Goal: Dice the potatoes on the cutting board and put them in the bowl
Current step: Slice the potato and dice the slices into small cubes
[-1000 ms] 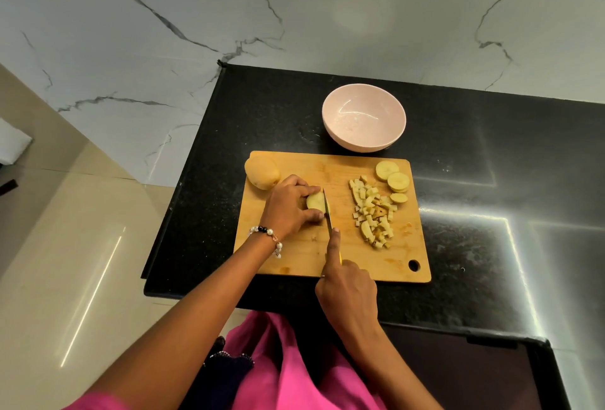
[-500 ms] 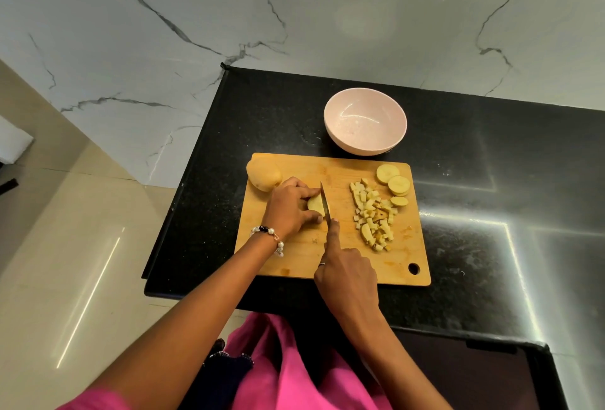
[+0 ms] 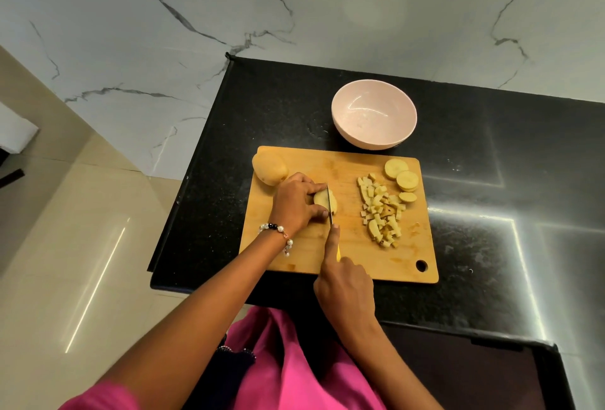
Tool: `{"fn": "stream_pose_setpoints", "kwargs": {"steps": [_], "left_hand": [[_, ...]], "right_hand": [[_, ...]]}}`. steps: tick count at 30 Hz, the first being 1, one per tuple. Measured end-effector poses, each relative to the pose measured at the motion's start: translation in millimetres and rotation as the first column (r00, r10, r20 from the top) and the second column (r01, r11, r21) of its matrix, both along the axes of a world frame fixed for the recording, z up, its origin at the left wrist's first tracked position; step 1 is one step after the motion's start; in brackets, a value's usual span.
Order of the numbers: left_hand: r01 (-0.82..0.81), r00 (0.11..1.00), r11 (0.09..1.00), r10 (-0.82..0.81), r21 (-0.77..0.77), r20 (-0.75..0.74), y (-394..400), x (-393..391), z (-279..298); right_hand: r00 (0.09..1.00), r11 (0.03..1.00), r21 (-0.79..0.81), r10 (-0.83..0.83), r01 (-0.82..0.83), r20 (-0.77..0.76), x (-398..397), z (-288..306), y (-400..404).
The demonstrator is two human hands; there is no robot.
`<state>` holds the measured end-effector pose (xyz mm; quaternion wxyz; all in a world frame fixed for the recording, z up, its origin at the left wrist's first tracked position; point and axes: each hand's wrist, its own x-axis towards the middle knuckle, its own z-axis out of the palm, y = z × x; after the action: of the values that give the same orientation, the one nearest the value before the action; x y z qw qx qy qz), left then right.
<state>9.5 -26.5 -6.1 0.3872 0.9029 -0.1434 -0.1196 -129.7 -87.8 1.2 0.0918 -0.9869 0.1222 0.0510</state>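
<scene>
A wooden cutting board lies on the black counter. My left hand grips a potato piece near the board's middle. My right hand holds a knife with a yellow handle, index finger stretched along the spine; the blade stands in the potato piece right beside my left fingertips. A whole potato rests on the board's far left corner. A heap of diced potato and three round slices lie on the right half. The pale pink bowl behind the board holds nothing.
The black counter runs on to the right and ends at an edge just left of the board. A marble wall rises behind the bowl. Beige floor tiles lie to the left below the counter.
The knife moved a little to the left along the potato piece and came down into it again. My left hand's fingers drew back slightly. The diced heap and slices stayed put.
</scene>
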Motion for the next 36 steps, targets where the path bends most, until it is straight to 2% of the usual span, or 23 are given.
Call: {"fn": "stream_pose_setpoints", "kwargs": {"steps": [4,7,10,18,30,36], "left_hand": [[0.003,1.000,1.000,-0.003,0.012,-0.002,0.3,-0.1,1.3],[-0.003,1.000,1.000,0.004,0.008,-0.023,1.4,0.1,1.6],[-0.004,0.999,1.000,0.004,0.007,-0.038,1.5,0.1,1.9],[0.013,0.996,1.000,-0.013,0.007,-0.091,9.7,0.8,4.0],[-0.011,0.999,1.000,0.011,0.010,-0.047,8.9,-0.3,1.2],[-0.023,0.998,1.000,0.023,0.006,-0.053,7.4,0.2,0.9]], "right_hand": [[0.997,0.999,0.013,-0.042,0.043,-0.071,-9.4,5.8,0.2],[0.999,0.994,0.098,-0.041,0.044,-0.031,-10.1,9.5,-3.0],[0.997,0.995,0.074,-0.071,0.072,-0.008,-4.6,14.3,-5.4],[0.994,0.993,0.080,-0.076,0.083,-0.083,10.6,16.7,-6.4],[0.992,0.994,0.075,-0.072,0.080,-0.101,14.0,23.0,-2.7],[0.999,0.999,0.025,-0.036,0.037,-0.037,23.3,19.0,-1.4]]}}
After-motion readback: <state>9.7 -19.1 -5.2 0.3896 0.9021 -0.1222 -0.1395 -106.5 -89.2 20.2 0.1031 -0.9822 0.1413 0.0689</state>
